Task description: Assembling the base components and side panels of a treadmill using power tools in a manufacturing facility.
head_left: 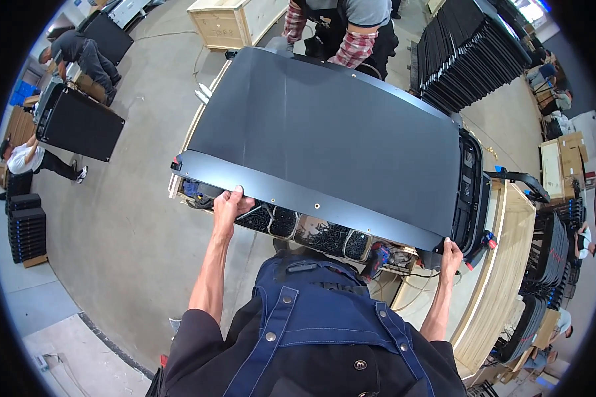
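Note:
A large dark grey deck panel [351, 132], with a smooth belt-like top, lies in front of me across a wooden crate or bench. Along its near side runs a metal rail [316, 206] with small holes. My left hand [230, 204] is closed on this near edge, thumb on top and fingers mostly out of sight below. At the near right corner, my right hand [451, 257] grips the edge with its thumb on top. A black plastic end frame [469, 188] sits at the panel's right end. Below the near edge show bins of dark screws [328, 233].
Across the panel stands a co-worker in checked sleeves [357, 49], hands near the far edge. Cordless drivers [376, 259] hang or lie below the near side and by the right corner. A plywood crate [490, 284] stands right; stacked black panels [470, 56] rise far right.

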The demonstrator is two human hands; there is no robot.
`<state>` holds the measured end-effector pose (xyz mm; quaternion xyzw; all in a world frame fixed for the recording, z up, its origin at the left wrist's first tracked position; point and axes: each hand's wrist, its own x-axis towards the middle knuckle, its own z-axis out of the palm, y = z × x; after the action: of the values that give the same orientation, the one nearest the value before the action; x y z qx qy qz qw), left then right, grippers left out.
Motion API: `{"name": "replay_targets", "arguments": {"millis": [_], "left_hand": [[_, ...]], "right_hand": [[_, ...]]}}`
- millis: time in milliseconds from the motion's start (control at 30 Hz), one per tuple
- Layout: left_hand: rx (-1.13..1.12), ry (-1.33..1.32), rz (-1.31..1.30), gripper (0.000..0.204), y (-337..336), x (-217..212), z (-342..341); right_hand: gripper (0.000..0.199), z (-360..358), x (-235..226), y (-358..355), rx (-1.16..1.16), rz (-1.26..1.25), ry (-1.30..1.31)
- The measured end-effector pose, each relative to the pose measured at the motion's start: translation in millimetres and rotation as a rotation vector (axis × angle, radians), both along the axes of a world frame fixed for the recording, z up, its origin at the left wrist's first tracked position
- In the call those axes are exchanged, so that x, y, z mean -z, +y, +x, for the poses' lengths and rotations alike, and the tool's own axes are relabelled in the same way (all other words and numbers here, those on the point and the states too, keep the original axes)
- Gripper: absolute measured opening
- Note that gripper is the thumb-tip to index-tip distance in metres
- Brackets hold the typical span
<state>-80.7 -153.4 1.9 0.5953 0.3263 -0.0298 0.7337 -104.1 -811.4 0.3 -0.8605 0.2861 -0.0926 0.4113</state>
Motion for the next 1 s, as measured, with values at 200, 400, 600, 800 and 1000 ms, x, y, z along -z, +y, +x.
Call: {"name": "replay_targets", "arguments": {"millis": [200, 400, 600, 800, 1000], "left_hand": [[0.35, 0.127, 0.105, 0.052, 20, 2, -18], [0.087, -0.157, -0.479, 0.083, 20, 54, -15], [-0.296, -0.345, -0.633, 0.071, 5, 86, -7], [-0.259, -0.392, -0.709, 0.061, 10, 95, -1], [-0.354, -0.387, -0.951, 0.047, 20, 114, 6]], "right_hand": [[0.053, -1, -20, 11, -0.096, -0.158, 0.095], [0.069, -14, -56, 26, -0.539, -0.62, 0.264], [0.049, -2, -56, 13, -0.638, -0.504, 0.246], [0.041, 7, -66, 15, -0.638, -0.537, 0.305], [0.042, 3, -50, -21, -0.724, -0.528, 0.182]]}}
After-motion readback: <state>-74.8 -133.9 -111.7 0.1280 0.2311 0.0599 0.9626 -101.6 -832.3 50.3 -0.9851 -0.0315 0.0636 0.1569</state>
